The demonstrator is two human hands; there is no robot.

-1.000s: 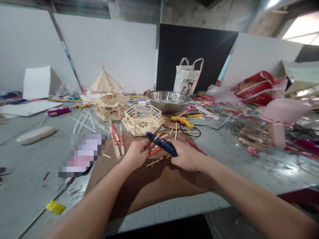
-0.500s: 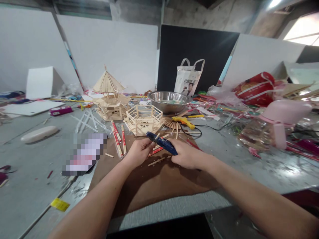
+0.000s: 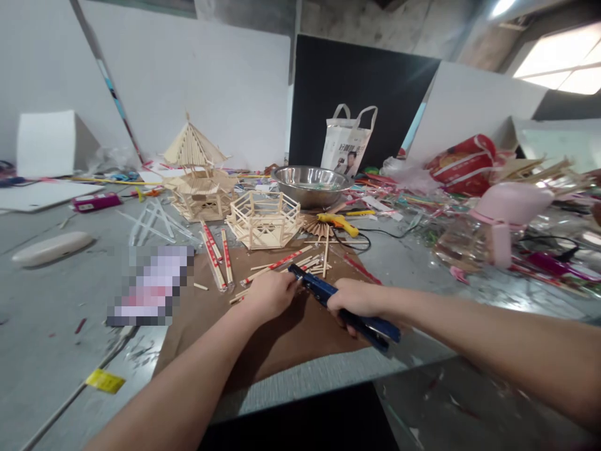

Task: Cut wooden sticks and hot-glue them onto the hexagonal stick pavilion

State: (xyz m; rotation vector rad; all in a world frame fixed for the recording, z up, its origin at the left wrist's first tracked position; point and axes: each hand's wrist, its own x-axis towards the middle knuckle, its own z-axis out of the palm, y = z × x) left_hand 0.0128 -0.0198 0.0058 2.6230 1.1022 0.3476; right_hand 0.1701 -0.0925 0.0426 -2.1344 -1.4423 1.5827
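Observation:
My right hand (image 3: pixel 353 299) is wrapped round a pair of pliers (image 3: pixel 320 289) with dark blue handles, spread apart at the lower right. Their jaws point up and left, towards my left hand (image 3: pixel 271 292). That hand is closed, pinching a short wooden stick (image 3: pixel 300 279) whose pale end shows at the jaws; my fingers hide most of it. Loose wooden sticks (image 3: pixel 307 263) lie just beyond on the brown mat (image 3: pixel 277 351). Behind them stands an open-topped stick frame (image 3: pixel 265 232) with railings. A stick pavilion model (image 3: pixel 197 163) with a pointed roof is behind it to the left.
Red-wrapped chopsticks (image 3: pixel 216 260) and a phone (image 3: pixel 154 282) lie left of the mat. A yellow glue gun (image 3: pixel 337 222) with a black cord rests behind the sticks, before a steel bowl (image 3: pixel 312 194). At the right stands a pink-lidded jug (image 3: pixel 511 207) amid clutter.
The pliers have swung lower and to the right, and their handles now show spread apart. My left hand stays by the jaws. The camera view has shifted slightly.

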